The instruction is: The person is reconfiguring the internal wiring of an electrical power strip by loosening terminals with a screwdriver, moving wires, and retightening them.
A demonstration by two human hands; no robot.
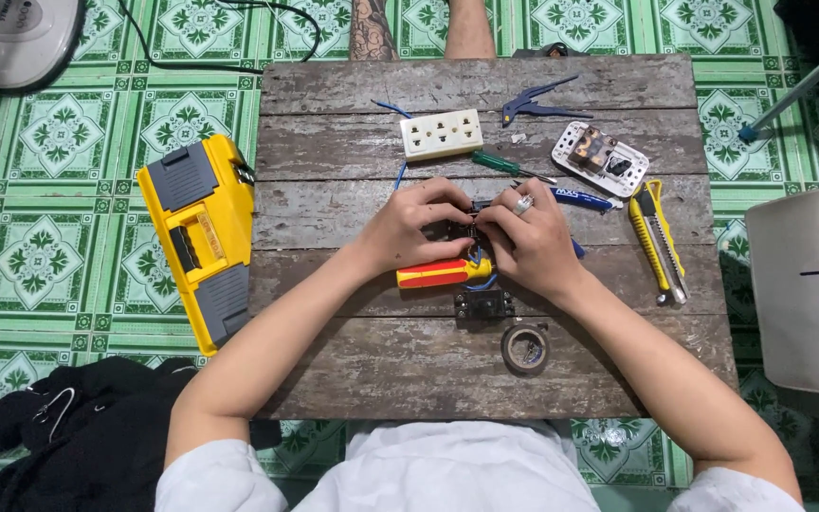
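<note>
My left hand [416,224] and my right hand [529,239] meet over the middle of a weathered wooden board [334,370]. Both pinch a small dark electrical part [479,207] between the fingertips; most of it is hidden by my fingers. A ring sits on a finger of my right hand. Just under my hands lies a red and yellow handled tool [443,274], with a small black part [483,304] and a roll of tape [525,348] nearer to me.
On the board lie a white socket strip [441,134], a green screwdriver [509,166], blue pliers [535,101], a white switch plate [600,158], a blue pen [580,199], a yellow utility knife [657,239]. A yellow toolbox [198,237] stands left. Another person's legs [419,28] are beyond.
</note>
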